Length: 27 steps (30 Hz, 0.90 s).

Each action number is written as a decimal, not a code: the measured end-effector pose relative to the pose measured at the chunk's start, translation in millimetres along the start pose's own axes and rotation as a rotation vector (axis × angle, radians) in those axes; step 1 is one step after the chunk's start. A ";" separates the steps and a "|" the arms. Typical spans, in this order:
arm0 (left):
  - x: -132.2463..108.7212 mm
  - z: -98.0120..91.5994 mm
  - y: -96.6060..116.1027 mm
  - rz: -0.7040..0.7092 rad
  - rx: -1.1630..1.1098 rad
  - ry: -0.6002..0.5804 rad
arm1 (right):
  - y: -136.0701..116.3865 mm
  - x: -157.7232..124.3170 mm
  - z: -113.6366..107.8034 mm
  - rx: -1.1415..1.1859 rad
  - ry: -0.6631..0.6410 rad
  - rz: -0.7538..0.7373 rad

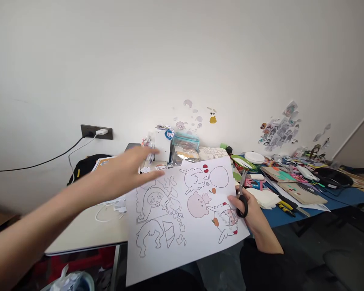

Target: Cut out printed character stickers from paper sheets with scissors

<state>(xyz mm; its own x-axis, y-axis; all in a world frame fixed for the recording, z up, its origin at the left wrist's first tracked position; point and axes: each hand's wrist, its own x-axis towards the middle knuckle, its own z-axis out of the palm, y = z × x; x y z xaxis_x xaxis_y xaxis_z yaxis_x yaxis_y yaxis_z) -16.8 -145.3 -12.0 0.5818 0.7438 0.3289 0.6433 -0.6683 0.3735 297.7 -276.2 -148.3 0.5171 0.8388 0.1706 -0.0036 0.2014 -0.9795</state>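
Note:
My left hand (121, 173) reaches in from the left, slightly blurred, its thumb and fingers apart and nothing visible between them. It hovers over the upper left edge of a white printed sheet (197, 246). Outlined cartoon figures, small clouds and a pink round bear fill this paper. At the sheet's right edge my right hand (251, 210) grips it, thumb on top. The same hand also holds black-handled scissors (242, 200), their blades pointing up and away from me. Whether the paper is one sheet or two overlapping ones I cannot tell.
A cream table (79, 234) lies at left, a blue table (273, 216) at right with papers, cutters (286, 208) and a white round lid (254, 157). Behind stand a white box (162, 145) and clear pouch (186, 142). A bin (71, 281) with scraps sits below.

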 end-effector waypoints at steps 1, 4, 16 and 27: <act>4.9 7.6 -1.5 -0.019 0.005 -0.138 | -2.3 -1.4 4.0 0.001 -0.023 0.008; 16.5 27.5 -13.3 -0.009 -0.111 -0.468 | -5.9 -1.3 11.7 -0.006 -0.079 0.016; -8.4 9.4 -177.9 -0.733 -0.959 0.168 | 49.8 7.8 18.0 0.127 -0.003 0.098; -41.0 29.2 -286.4 -1.101 -0.911 0.469 | 131.8 53.0 -8.9 0.174 -0.095 0.346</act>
<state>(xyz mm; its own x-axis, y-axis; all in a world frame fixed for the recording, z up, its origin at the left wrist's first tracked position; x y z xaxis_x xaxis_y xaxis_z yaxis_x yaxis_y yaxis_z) -210.4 15.4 -157.7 -0.2940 0.9097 -0.2932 0.0166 0.3115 0.9501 332.3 -209.8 -269.3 0.3785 0.9136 -0.1489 -0.3131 -0.0251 -0.9494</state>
